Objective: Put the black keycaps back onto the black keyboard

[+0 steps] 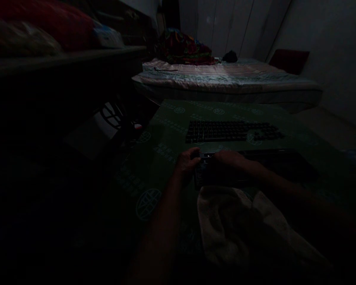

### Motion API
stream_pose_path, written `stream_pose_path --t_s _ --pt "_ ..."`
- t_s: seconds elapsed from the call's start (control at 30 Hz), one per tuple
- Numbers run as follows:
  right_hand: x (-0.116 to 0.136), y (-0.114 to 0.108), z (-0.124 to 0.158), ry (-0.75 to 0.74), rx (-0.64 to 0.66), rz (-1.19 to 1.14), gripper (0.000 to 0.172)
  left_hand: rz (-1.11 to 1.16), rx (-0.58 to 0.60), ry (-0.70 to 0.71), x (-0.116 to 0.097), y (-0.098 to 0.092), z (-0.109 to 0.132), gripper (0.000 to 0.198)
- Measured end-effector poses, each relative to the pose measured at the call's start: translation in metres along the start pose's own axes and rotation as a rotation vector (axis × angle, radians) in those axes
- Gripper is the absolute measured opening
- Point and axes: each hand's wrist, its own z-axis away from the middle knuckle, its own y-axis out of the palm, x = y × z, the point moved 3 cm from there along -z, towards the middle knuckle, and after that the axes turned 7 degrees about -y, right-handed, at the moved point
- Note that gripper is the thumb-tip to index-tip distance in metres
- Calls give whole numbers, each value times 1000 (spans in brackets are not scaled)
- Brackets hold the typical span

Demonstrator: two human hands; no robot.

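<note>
A black keyboard body (273,160) lies on a green printed table cover (166,174) in dim light. My left hand (187,161) grips its upper left corner, thumb on top and fingers around the edge. Close beside it, my right hand (229,157) is closed over the upper edge of the same keyboard body; whatever its fingers hold is hidden. Behind both hands, black keycaps (216,130) are laid out in keyboard rows, with the green cover showing through a gap at their right. A crumpled light cloth (219,221) lies in front of the keyboard body.
Beyond the table stands a bed (225,79) with a dark patterned blanket (186,47) heaped on it. A shelf (77,57) at the left carries a red bundle (47,23). Below it, a pale object (89,132) with a dark curved frame is hard to make out.
</note>
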Motion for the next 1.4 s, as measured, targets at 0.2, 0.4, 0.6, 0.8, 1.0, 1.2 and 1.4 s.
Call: stream_pose_path --t_s 0.2,0.4,0.6,0.8,1.0,1.2,1.4 --pt "-4 5 1 -29 8 -58 30 -35 -5 8 2 -1 -2 40" --pt "-24 -11 18 56 -51 -43 25 -63 10 12 3 -1 -4 39" --pt "-3 -7 4 -150 -73 144 27 -39 -4 -3 -2 -1 0 40" --pt "-6 -5 -1 -304 -119 283 25 -37 0 6 -1 0 0 38" --pt "-4 -5 -2 -314 -115 287 24 -22 6 11 1 1 -2 39" --pt "-3 -2 4 -356 -152 319 22 -38 14 22 1 0 -1 39" --pt "-14 -10 10 -155 -118 230 23 -40 8 20 2 0 -2 39"
